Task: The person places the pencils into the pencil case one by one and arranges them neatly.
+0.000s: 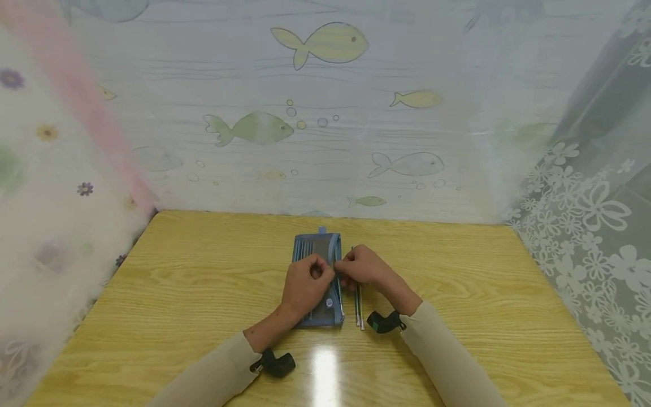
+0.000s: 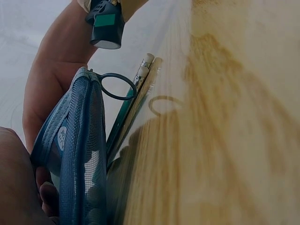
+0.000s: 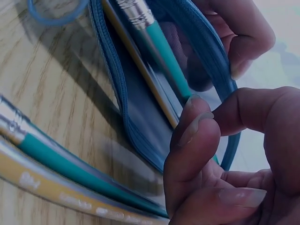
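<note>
A blue mesh pencil pouch (image 1: 321, 244) lies on the table with its zipped side open. My left hand (image 1: 307, 287) pinches the edge of its opening, thumb against fingers. At the mouth, my right hand (image 1: 367, 268) pinches a green pencil (image 3: 164, 54) with a metal band, which lies partly inside the pouch. A yellow pencil (image 3: 136, 61) rests beside it in the opening. On the table just right of the pouch lie another green pencil (image 3: 70, 157) and a yellow one (image 3: 51, 190), side by side. More slim sticks (image 1: 305, 247) show through the mesh on the left.
The wood-grain table (image 1: 203, 271) meets a fish-printed curtain (image 1: 330, 141) at the back. Flowered cloth (image 1: 56, 186) hangs on the left and lace (image 1: 600, 226) on the right. A blue ring (image 2: 117, 86) sticks out from the pouch's end.
</note>
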`<state>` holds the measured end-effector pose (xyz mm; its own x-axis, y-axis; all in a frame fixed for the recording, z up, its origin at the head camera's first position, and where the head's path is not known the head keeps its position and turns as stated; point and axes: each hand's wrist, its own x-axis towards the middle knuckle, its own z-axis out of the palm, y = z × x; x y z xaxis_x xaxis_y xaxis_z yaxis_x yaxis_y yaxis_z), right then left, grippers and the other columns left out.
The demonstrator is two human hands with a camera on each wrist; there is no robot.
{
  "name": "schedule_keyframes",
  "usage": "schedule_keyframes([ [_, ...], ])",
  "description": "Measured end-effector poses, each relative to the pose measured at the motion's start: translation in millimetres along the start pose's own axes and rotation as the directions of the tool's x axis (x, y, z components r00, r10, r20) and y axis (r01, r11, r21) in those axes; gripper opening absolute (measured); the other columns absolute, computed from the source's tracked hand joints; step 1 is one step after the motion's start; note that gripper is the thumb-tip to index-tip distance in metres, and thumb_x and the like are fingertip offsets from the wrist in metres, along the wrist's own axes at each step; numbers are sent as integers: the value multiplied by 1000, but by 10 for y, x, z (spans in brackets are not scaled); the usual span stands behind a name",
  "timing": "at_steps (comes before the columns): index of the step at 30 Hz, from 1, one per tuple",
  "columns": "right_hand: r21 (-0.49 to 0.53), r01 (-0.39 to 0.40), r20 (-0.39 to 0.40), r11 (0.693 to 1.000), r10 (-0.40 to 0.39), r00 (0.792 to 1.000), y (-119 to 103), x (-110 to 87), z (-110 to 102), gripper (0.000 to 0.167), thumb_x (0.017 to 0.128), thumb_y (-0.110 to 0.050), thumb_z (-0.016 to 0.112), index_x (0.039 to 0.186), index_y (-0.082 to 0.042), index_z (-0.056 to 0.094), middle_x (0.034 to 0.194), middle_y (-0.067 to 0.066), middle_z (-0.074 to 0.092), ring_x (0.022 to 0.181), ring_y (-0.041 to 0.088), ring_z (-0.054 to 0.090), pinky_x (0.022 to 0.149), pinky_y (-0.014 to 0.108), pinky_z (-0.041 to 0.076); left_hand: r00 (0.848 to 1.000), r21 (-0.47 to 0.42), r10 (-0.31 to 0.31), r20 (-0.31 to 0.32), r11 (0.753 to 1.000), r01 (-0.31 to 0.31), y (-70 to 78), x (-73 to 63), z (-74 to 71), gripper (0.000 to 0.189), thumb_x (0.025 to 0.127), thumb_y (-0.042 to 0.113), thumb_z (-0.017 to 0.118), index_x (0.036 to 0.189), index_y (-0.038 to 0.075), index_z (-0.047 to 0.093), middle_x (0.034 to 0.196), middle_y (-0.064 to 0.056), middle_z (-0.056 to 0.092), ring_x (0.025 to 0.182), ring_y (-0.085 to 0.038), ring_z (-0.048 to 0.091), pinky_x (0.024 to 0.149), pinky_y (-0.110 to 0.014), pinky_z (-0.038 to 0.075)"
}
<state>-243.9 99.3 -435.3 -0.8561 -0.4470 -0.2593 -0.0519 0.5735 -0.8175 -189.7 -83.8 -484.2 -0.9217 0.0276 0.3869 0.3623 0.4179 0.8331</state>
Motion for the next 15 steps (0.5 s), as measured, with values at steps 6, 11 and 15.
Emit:
schedule_keyframes([
  [6, -2, -3, -16, 1000, 3, 1000, -8, 8, 31, 38, 102, -20, 60, 69, -6, 74, 57, 1, 64, 47, 14, 54, 48, 27, 37, 1000, -2, -3, 2, 1000, 3, -8, 0, -9, 15, 95, 12, 65, 82, 18, 65, 63, 7, 56, 53, -11, 49, 53, -26, 41],
  [11, -18, 12, -55, 1000, -13, 998, -2, -27, 25, 37, 102, -18, 59, 72, -2, 73, 59, 6, 65, 51, 15, 54, 53, 30, 40, 1000, 4, 8, -8, 1000, -8, -16, 1, 0, 15, 95, 12, 65, 81, 18, 66, 62, 8, 56, 52, -10, 49, 52, -27, 41],
  [15, -36, 30, -72, 999, -33, 997, 40, -87, -18, 31, 101, -15, 60, 78, 1, 71, 61, 8, 64, 53, 15, 49, 56, 30, 40, 1000, -1, 0, -9, 1000, 0, -14, 2, 13, 15, 94, 12, 65, 81, 18, 67, 62, 9, 57, 51, -10, 50, 51, -26, 41],
])
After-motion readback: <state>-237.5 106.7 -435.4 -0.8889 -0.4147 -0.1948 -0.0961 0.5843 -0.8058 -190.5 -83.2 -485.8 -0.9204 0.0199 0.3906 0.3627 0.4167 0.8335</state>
